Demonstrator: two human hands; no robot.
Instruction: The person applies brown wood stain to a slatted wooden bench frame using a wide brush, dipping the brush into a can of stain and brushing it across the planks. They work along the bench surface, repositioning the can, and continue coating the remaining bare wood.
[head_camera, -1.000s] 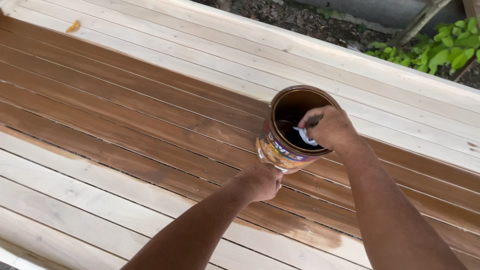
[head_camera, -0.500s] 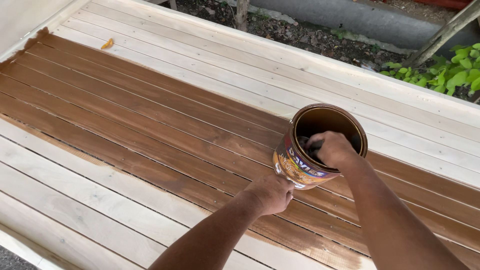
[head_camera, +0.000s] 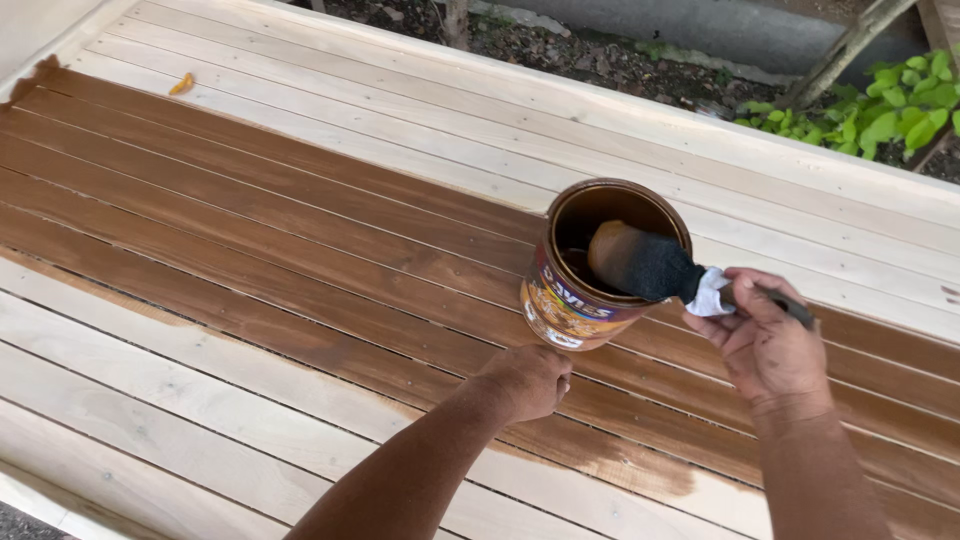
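My left hand (head_camera: 527, 380) grips the bottom of an open round can of brown wood stain (head_camera: 592, 268) and tilts it above the slatted boards. My right hand (head_camera: 765, 340) holds a dark handle wrapped in white cloth, with a black stain-soaked applicator pad (head_camera: 640, 262) resting at the can's rim, half inside the opening. The wooden slat surface (head_camera: 300, 230) has a wide brown stained band through the middle. Bare pale slats lie on the near side and on the far side.
A small yellow leaf (head_camera: 182, 84) lies on a pale slat at the far left. Beyond the far edge is dark soil with debris (head_camera: 600, 50), a grey wall and green plants (head_camera: 880, 110) at the upper right.
My right hand has pulled back out of the can, drawing the applicator pad up to the rim. The can sits slightly lower and further right in view.
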